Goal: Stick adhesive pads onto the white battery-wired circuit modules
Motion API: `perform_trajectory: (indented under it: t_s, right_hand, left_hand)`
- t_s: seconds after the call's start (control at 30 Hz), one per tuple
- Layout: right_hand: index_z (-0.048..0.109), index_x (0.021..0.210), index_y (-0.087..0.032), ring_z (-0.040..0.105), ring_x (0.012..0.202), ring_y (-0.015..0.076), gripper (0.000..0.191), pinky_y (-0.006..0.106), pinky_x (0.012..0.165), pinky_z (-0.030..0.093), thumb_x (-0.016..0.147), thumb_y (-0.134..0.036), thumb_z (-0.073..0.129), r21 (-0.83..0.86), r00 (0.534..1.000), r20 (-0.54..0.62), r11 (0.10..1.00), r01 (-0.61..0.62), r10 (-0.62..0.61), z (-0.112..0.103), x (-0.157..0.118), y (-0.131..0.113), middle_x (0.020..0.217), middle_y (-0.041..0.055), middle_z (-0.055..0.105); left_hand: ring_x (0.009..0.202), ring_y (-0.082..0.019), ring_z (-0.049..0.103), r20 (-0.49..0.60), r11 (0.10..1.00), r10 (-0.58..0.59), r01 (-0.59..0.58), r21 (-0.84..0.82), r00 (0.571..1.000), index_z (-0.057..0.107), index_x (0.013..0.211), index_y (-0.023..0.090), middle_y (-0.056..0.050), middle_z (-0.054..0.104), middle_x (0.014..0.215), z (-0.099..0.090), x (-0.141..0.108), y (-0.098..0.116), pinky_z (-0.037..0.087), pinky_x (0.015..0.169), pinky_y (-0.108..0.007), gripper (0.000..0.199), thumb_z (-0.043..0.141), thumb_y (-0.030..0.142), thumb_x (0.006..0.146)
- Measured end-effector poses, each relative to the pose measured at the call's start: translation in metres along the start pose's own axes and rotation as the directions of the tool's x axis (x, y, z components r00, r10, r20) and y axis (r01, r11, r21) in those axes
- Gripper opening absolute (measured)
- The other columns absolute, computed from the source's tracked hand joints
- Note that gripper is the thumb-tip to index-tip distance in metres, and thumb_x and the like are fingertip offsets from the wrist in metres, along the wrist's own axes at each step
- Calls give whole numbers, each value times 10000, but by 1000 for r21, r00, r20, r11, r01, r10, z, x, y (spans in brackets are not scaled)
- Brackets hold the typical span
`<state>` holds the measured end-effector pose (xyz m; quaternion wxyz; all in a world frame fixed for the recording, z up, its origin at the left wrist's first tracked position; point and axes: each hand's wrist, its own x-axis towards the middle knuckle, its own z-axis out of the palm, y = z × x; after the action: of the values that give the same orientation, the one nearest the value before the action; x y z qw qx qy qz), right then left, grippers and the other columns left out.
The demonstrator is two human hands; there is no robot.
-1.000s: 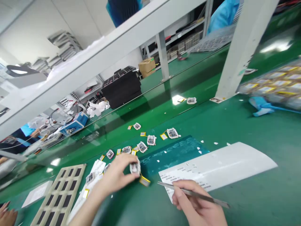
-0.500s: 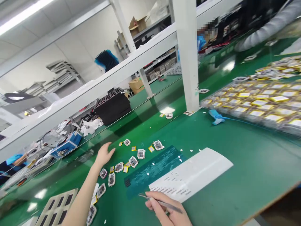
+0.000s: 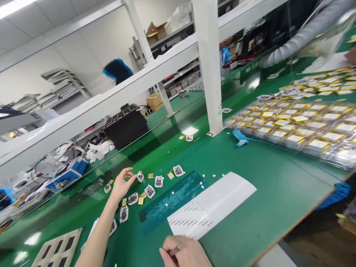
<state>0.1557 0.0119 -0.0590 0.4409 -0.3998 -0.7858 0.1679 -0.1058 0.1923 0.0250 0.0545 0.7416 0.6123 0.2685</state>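
A small white-rimmed unit [image 3: 140,177] sits at the fingertips of the left hand [image 3: 122,184], above the green surface on the workbench's far side. The hand's thumb and fingers curve toward each other, the thumb tip at the unit's near edge; whether they pinch it cannot be told from this angle. The right hand [image 3: 185,253], low in the foreground, is curled closed around metal tweezers [image 3: 174,250], only a short length of them showing between thumb and forefinger.

Just right of the left hand, a yellow-edged battery [image 3: 150,175] lies flat beside a second unit [image 3: 159,181]. More units trail down toward the left forearm, batteries among them, and one lies partly hidden behind the arm. Another [image 3: 107,188] rests to the left of the hand.

Nearer the worker, a teal film [image 3: 180,193] lies flat on the green bench [image 3: 244,218], dotted with white scraps. Against its near side stretches a white sheet [image 3: 215,204] with rows of small print, its lower edge just beyond the right hand. A beige tray [image 3: 76,234] with dark slots occupies the lower left.

At right, a clear tray [image 3: 306,150] holds rows of batteries, a blue tie [image 3: 240,139] near its corner. Beyond stand a white post [image 3: 208,70] and a black stack [image 3: 126,128].
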Motion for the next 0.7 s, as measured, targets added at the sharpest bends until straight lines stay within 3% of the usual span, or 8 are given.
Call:
perform_trajectory:
  t_s: [0.1,0.2,0.3,0.5,0.6,0.7]
  right_hand:
    - [524,735,-241,588,496,137,172,266,505,322,863,-126,516,33,1000,19,999,16,-17,-3,1,-1,564,-42,609]
    - [505,750,-244,584,507,136,194,262,516,321,921,-155,487,32,998,51,999,37,-39,-8,0,-1,583,-40,606]
    - [485,751,-247,558,485,129,212,256,508,318,947,-168,468,25,997,64,998,50,-51,-12,-1,0,583,-46,594]
    - [494,745,-248,546,475,128,205,250,498,319,931,-163,484,39,997,58,998,46,-48,-10,-2,3,579,-46,589]
    - [515,751,-244,562,489,129,192,250,500,327,924,-164,493,60,998,55,997,40,-44,-11,-1,3,589,-39,605]
    - [539,745,-233,582,505,129,208,237,505,360,939,-183,483,143,999,14,989,26,-29,-17,2,-2,597,-26,620]
  left_hand:
    - [1053,-237,692,-18,1000,-15,15,-7,1000,635,1250,152,-90,690,1183,-8,-19,-6,587,939,-468,309,640,347,1011]
    - [1153,-265,663,-15,999,-46,47,15,999,623,1295,165,-107,661,1288,0,-26,-5,561,997,-504,346,658,341,999]
    - [1173,-273,651,-3,994,-98,98,48,995,608,1331,178,-118,626,1356,17,-18,1,564,994,-505,383,669,346,991]
    - [1107,-254,669,3,982,-171,171,76,985,630,1276,164,-106,653,1282,35,14,15,583,944,-476,344,666,356,993]
    - [1060,-237,680,-7,986,-163,163,34,987,645,1238,160,-98,668,1241,31,22,23,593,913,-451,313,661,359,997]
    - [1004,-224,685,-50,990,-136,134,-46,989,641,1198,148,-86,681,1165,17,14,33,590,893,-435,302,673,356,983]
